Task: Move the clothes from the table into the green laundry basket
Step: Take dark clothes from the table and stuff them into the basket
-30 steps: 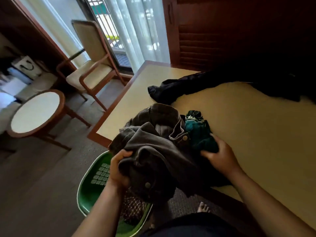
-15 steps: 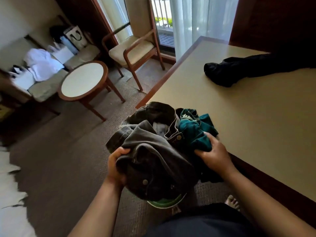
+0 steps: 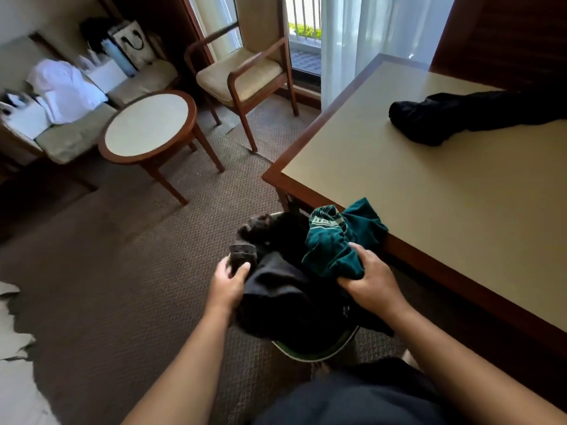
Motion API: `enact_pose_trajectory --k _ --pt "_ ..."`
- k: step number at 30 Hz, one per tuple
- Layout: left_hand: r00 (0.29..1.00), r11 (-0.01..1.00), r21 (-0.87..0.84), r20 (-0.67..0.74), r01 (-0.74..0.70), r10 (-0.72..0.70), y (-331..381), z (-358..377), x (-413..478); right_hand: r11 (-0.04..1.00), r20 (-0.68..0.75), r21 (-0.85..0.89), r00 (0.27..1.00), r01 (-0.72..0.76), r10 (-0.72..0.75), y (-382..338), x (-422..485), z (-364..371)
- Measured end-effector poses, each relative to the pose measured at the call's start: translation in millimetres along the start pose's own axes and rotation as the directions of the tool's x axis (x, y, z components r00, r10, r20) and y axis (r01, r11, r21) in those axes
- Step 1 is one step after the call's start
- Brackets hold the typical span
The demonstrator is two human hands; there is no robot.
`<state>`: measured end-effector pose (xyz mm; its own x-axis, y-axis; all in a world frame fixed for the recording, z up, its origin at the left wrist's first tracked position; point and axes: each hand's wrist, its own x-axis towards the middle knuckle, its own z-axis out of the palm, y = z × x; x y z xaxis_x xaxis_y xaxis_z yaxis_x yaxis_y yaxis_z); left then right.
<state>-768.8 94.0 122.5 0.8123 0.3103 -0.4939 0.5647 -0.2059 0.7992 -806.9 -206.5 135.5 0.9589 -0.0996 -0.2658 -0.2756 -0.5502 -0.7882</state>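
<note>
A dark grey jacket [image 3: 276, 289] is bunched over the green laundry basket [image 3: 319, 352], of which only the near rim shows under the cloth. My left hand [image 3: 228, 285] grips the jacket's left edge. My right hand [image 3: 369, 282] is closed on a teal green garment [image 3: 333, 243] lying against the jacket and the table's near edge. The bundle hangs off the beige table [image 3: 429, 191], low over the basket. One black garment [image 3: 460, 116] still lies on the table at the far right.
A wooden armchair [image 3: 245, 75] stands by the curtained window. Left of it is a round side table [image 3: 147, 124]. Further left, a sofa [image 3: 70, 136] carries white items and a bag. Brown carpet covers the floor, and my dark shorts [image 3: 352, 397] fill the bottom.
The bundle in both hands has come off the table and dropped onto the basket, covering most of it. The view has swung left and down.
</note>
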Motion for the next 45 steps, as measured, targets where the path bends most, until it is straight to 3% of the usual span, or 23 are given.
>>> enact_pose_trajectory --k 9,13,18,26,32,38,45 --pt "0.962 0.996 0.026 0.26 0.083 -0.087 -13.5 24.2 -18.0 0.993 0.127 -0.119 0.992 0.006 0.009 -9.9 -9.7 37.3" --pt "0.911 0.977 -0.088 0.386 0.194 -0.146 4.1 38.6 -35.4 0.987 0.156 -0.159 0.988 0.039 -0.014 -17.8 -8.1 50.2" --pt "0.898 0.95 -0.199 0.416 0.242 -0.142 14.9 45.0 -43.6 0.986 0.145 -0.164 0.989 0.044 -0.02 -28.0 -2.5 58.0" --pt "0.955 0.99 -0.07 0.278 0.123 -0.099 -2.2 38.9 -30.8 0.985 0.203 -0.156 0.978 0.069 -0.036 -25.2 3.8 55.3" --pt "0.944 0.997 0.004 0.322 0.075 -0.072 -5.1 46.7 -32.8 0.988 0.212 -0.145 0.977 0.061 -0.029 -23.0 0.1 49.1" --pt "0.907 0.966 0.176 0.409 -0.189 0.103 13.2 63.8 -43.9 0.995 0.182 -0.069 0.981 0.074 -0.06 -26.8 -7.4 39.1" --pt "0.808 0.909 0.064 0.487 -0.412 0.332 62.8 97.8 -62.8 0.995 0.024 0.029 0.995 0.092 -0.093 -38.3 -18.4 -0.6"
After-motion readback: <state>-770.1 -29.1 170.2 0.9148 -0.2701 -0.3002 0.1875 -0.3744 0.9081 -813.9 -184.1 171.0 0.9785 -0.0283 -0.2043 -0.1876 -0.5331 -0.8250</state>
